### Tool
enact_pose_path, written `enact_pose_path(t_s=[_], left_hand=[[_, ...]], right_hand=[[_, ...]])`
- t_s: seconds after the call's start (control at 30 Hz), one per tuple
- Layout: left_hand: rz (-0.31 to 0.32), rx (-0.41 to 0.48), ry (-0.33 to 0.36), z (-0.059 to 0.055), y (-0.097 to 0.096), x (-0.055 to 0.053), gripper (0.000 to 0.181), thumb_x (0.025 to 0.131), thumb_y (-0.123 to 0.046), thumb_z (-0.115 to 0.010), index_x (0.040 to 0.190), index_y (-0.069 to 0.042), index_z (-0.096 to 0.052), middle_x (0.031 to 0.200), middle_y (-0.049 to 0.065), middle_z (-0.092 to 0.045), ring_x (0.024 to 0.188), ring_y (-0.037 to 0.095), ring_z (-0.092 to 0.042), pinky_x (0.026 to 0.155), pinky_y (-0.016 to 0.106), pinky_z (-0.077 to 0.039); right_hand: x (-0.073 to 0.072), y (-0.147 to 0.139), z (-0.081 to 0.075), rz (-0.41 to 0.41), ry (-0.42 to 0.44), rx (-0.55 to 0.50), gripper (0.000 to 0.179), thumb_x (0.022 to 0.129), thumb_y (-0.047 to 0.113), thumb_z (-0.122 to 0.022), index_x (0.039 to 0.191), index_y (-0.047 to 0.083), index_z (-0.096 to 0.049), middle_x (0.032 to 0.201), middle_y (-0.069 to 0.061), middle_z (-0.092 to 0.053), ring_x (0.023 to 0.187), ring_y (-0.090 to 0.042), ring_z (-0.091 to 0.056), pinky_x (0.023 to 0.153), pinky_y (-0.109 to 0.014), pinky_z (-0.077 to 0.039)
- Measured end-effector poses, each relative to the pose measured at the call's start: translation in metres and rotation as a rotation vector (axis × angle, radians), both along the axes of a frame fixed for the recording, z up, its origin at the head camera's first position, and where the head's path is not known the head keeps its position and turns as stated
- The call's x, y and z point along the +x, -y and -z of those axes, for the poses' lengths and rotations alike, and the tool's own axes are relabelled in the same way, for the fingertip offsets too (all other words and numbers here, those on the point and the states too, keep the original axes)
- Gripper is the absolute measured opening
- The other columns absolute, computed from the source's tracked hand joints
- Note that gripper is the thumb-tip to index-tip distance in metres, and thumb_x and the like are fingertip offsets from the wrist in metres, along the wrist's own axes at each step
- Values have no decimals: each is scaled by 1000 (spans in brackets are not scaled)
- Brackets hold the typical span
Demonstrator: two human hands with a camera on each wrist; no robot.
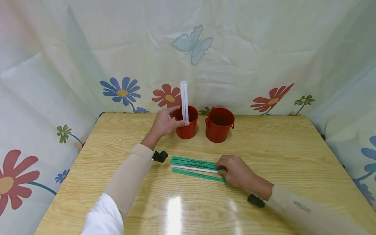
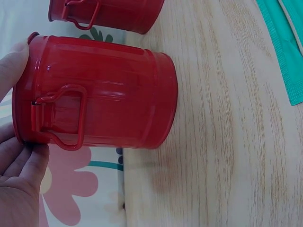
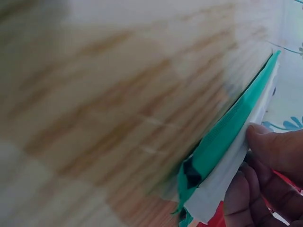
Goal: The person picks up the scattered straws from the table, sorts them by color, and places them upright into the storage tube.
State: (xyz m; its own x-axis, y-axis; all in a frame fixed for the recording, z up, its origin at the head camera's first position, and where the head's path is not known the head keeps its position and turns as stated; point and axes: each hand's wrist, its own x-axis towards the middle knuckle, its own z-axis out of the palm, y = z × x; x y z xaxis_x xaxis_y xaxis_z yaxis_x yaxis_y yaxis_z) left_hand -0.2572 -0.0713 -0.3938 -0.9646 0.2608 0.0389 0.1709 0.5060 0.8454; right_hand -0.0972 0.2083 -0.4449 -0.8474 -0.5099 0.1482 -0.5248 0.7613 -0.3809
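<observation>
Left hand: your left hand [image 1: 165, 122] holds the left red bucket [image 1: 186, 132] at its rim, thumb across the near side and fingers round the far left side, the span between them fairly wide.
Right hand: your right hand [image 1: 235, 171] pinches the right end of a white packet [image 3: 220, 179] between thumb and fingers, the gap closed down to the packet's thickness.
Packet in your grip: it lies long and thin across the bench [image 1: 279, 156], in front of the buckets, in among green ones.
Green packets: several green packets [image 1: 188, 159] lie close together just beyond the white one; a single near green packet [image 1: 199, 175] lies on your side of it, slightly apart at the left end. Dark print runs along the green wrappers.
Left bucket: it stands upright on the bench, with white packets [image 1: 184, 98] upright inside, their tops well above the rim.
Right bucket: the right red bucket [image 1: 217, 133] stands upright just beside it, apart from your hands, a small handle on either side.
Wrists: beige sleeves [image 1: 129, 179] cover your forearms, with a black device [image 1: 160, 156] near each wrist.
Backdrop: a pale curtain [image 1: 235, 65] hangs behind and to both sides of the bench, printed with a blue butterfly [image 1: 194, 44] and red, blue and green flowers.
</observation>
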Motion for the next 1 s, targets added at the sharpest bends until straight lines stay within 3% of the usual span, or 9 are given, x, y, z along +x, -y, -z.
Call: enact_pose_path(t_s=[0.23,0.4,0.53,0.7,0.87,1.0], left_hand=[[-6,-8,5,0,0,0,85,75,-45,-84,147,-20,-47,142,3,-58,130,25,-56,95,42,-57],[-7,-8,5,-1,0,1,84,75,-44,-84,147,-19,-47,142,3,-58,129,26,-56,95,42,-57],[1,8,3,-2,-1,1,84,76,-41,-84,147,-18,-47,142,4,-58,130,26,-56,97,41,-56],[7,26,0,-2,-1,1,84,76,-39,-85,147,-16,-47,142,5,-58,130,26,-56,99,41,-55],[8,23,11,-1,0,0,85,75,-40,-85,147,-15,-47,142,6,-59,129,27,-57,97,41,-56],[11,24,14,-1,0,1,86,75,-41,-85,148,-15,-46,141,7,-59,128,27,-57,95,42,-57]], right_hand=[[1,5,1,-116,-128,70,20,80,-1,-76,75,18,-69,75,11,-61,70,-2,-52,64,-21,-50],[4,8,-1,-126,-152,168,23,82,-3,-71,73,17,-65,71,9,-57,68,-5,-49,63,-22,-48],[4,10,-4,-134,-128,246,22,82,-4,-65,74,17,-64,70,8,-55,68,-7,-52,63,-25,-50],[1,13,-10,-166,-38,315,22,78,-7,-60,77,15,-64,68,8,-52,65,-6,-47,62,-24,-47],[-1,15,-15,-166,47,319,22,81,-6,-57,77,15,-63,67,9,-46,60,-6,-39,56,-20,-37],[-1,15,-16,-166,58,295,24,84,-4,-57,72,16,-60,65,9,-42,58,-6,-33,53,-19,-31]])
